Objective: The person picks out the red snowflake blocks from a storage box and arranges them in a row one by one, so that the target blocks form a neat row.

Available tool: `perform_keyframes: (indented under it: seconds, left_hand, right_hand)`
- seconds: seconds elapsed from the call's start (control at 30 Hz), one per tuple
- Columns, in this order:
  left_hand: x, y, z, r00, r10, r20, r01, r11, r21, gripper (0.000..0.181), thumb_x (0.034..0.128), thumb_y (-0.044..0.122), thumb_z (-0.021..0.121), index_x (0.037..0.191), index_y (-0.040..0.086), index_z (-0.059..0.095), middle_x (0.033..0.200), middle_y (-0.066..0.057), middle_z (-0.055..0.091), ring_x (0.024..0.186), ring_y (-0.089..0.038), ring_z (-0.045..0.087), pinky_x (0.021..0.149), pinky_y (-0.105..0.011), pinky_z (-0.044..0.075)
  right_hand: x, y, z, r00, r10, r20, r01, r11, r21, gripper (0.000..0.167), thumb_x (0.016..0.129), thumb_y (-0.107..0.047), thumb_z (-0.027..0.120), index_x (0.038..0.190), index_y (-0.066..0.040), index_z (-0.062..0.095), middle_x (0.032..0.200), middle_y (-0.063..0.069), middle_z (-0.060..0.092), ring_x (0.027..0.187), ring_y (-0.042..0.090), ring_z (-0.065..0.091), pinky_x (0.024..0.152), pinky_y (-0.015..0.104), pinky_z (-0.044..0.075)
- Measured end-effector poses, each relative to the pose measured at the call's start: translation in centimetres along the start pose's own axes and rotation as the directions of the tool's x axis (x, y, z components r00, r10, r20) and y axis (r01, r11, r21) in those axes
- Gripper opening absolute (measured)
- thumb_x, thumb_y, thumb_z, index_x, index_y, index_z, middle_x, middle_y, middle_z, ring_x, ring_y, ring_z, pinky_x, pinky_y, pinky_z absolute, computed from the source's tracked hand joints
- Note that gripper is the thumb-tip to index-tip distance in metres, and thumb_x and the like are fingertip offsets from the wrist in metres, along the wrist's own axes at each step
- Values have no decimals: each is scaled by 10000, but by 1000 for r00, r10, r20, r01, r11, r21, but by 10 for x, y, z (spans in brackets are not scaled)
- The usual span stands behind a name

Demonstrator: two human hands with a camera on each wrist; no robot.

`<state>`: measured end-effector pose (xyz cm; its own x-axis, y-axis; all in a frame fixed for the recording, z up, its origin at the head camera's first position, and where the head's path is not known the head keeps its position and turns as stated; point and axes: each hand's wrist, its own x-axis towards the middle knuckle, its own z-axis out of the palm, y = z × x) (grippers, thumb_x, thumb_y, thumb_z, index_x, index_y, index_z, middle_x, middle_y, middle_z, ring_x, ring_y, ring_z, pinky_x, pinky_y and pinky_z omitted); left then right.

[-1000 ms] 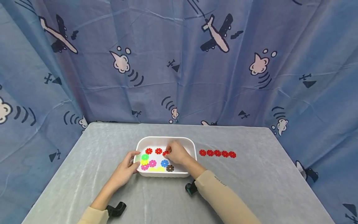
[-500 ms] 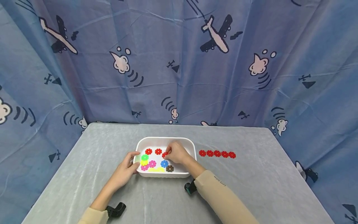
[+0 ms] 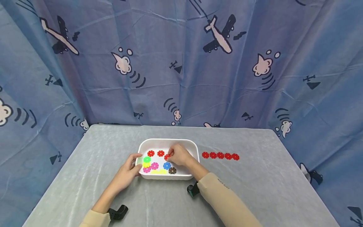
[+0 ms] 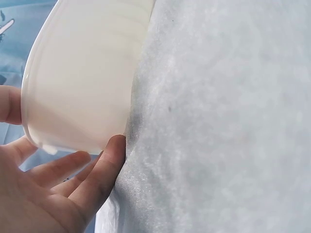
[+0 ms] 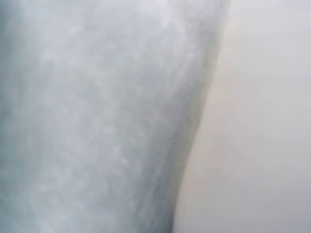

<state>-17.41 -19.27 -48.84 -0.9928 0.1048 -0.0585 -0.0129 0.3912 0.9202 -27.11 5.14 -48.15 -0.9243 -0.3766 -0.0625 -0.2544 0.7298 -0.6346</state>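
A white plastic tub [image 3: 167, 177] stands on the cloth-covered table, holding several flat, notched, flower-shaped discs. My left hand [image 3: 128, 170] grips its left end, thumb at the rim and fingers against the outer wall; the left wrist view shows the fingers [image 4: 104, 170] on the tub [image 4: 87, 82]. Inside the tub my right hand [image 3: 180, 155] pinches a red flower disc [image 3: 166, 157], partly hidden by the fingertips. Left of it lie two more red discs [image 3: 160, 153]. The right wrist view is blurred and shows the tub's side [image 5: 252, 126], not the hand.
Right of the tub, several red discs [image 3: 220, 155] lie in a straight row. In the tub are also green [image 3: 147, 159], yellow, pink [image 3: 154, 165], blue [image 3: 166, 165] and brown [image 3: 172, 170] discs. A blue patterned curtain [image 3: 181, 69] hangs behind the table.
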Motion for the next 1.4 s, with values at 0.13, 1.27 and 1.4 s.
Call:
perform_keyframes:
  seconds: [0.13, 1.27, 1.4]
  left_hand:
    - [0, 1, 1, 1000, -9, 1, 9, 1000, 7, 428, 1054, 151, 531, 1468, 112, 429, 1492, -238, 466, 1190, -297, 625, 858, -348, 575]
    - [-2, 3, 0, 1000, -14, 6, 14, 1000, 4, 427, 1056, 158, 528, 1468, 112, 425, 1519, -252, 433, 1251, -336, 588, 864, -356, 579]
    - [0, 2, 1, 1000, -21, -1, 21, 1000, 13, 427, 1056, 157, 527, 1469, 117, 429, 1514, -245, 443, 1249, -334, 589, 866, -360, 579]
  right_hand:
    - [0, 0, -1, 1000, 3, 6, -3, 1000, 5, 209, 806, -116, 868, 864, -79, 671, 766, -1, 564, 723, 135, 513, 667, 260, 438]
    - [-10, -13, -21, 998, -58, -6, 58, 986, 154, 197, 871, -86, 793, 1010, -106, 655, 793, 24, 608, 704, 160, 566, 632, 278, 464]
    - [-19, -18, -32, 998, -48, -35, 53, 984, 168, 184, 877, -102, 792, 1007, -122, 665, 810, 9, 620, 729, 163, 576, 650, 281, 482]
